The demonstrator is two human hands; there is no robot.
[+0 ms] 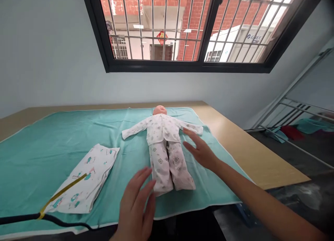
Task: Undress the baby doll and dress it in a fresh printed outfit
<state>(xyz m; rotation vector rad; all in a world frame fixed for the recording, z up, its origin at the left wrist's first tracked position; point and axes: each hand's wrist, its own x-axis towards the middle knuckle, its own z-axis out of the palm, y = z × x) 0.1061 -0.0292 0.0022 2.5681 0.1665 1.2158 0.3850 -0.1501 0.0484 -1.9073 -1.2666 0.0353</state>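
Observation:
A baby doll (159, 110) lies on its back on a teal cloth (125, 122), dressed in a white patterned long-sleeved top (162, 127) and matching trousers (160, 161). Its sleeves stretch out to both sides. My left hand (138, 202) is by the lower end of the trousers, fingers apart and holding nothing; whether the fingertips touch the fabric I cannot tell. Over the doll's side at hip height, my right hand (199, 150) has its fingers spread, with nothing in it. Left of the doll is a folded white printed cloth (88, 178).
The teal cloth covers much of a wooden table (242, 154). A black cord (23, 218) with a yellow tie (62, 190) crosses the lower left, over the folded cloth. Behind the table is a barred window (156, 65); a metal bed frame (294, 103) stands at right.

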